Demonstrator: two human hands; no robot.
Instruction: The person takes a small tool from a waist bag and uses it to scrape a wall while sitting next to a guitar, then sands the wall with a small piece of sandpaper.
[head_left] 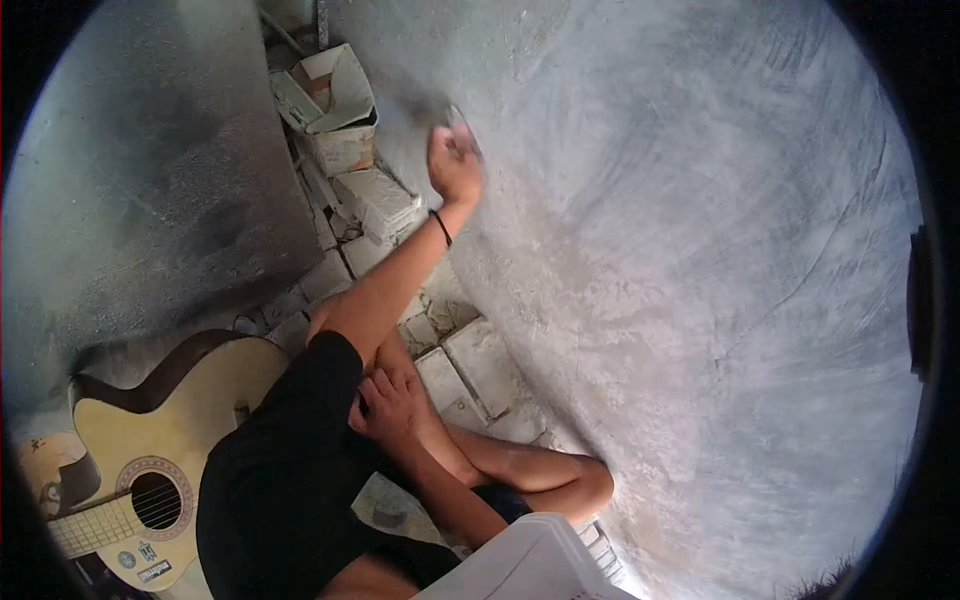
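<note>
My left hand, with a dark band at the wrist, reaches up against the grey plastered wall. Its fingers are closed on a small thin greyish object, too blurred to name. My right hand rests by my folded legs, fingers loosely bent and a little apart, nothing seen in it. Part of that hand's underside is hidden against the leg.
An acoustic guitar lies at the left. A worn open carton stands on pale blocks by the wall. More bricks lie along its foot. A white curved thing covers the bottom of the view.
</note>
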